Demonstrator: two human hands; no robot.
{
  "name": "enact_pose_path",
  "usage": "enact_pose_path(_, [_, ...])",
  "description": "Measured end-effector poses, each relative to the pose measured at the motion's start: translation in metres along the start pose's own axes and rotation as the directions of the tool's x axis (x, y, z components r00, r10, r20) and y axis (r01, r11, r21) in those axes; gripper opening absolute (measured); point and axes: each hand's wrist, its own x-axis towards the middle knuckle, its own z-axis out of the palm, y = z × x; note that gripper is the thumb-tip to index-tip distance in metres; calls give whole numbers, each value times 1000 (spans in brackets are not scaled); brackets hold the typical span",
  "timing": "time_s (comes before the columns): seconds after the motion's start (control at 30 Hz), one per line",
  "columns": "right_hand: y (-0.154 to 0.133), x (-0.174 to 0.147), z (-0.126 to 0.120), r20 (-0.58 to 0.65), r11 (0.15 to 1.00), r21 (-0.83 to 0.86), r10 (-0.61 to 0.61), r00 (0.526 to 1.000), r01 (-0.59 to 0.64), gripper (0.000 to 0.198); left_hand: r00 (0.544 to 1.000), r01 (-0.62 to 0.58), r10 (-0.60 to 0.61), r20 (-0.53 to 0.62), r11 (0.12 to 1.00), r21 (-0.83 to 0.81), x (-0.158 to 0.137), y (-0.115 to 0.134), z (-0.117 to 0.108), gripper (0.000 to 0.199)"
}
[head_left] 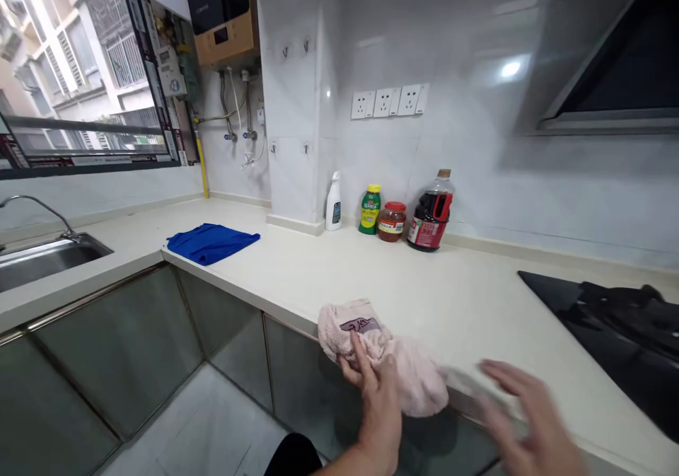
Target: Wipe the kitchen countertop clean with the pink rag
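A pink fluffy towel (419, 380) with a dark purple patch lies bunched at the counter's front edge, part of it hanging over. My left hand (374, 398) is closed on the towel's near side, its index finger lying across the cloth. To the right, my right hand (530, 419) hovers by the counter edge, apart from the towel. It is blurred by motion, but its fingers look spread and hold nothing.
On the pale countertop (297, 271) lies a blue cloth (209, 242). Along the wall stand a white spray bottle (333, 204), a green bottle (370, 211), a red-lidded jar (392, 223) and a large dark bottle (431, 214). A sink (95, 250) is left, a black stove (626, 334) right.
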Motion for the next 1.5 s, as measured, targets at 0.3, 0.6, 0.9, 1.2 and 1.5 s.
enact_pose_path(0.3, [-99,11,130,155,928,-301,-180,971,220,63,915,46,-9,402,995,-84,20,46,-81,85])
enact_pose_path(0.6, [-153,93,178,359,917,-392,78,930,74,29,870,-462,278,407,749,474,62,69,-148,54])
enact_pose_path(0.9, [-117,78,149,346,925,-310,-108,932,222,52,731,-653,523,439,351,671,80,95,-148,42])
enact_pose_path(1.2, [12,1,5,228,904,-375,-126,965,207,61,611,-778,502,612,240,580,94,104,-93,38])
enact_pose_path(1.5, [129,-79,-132,80,701,-704,237,968,-113,61,599,-784,383,703,99,613,122,117,-41,46])
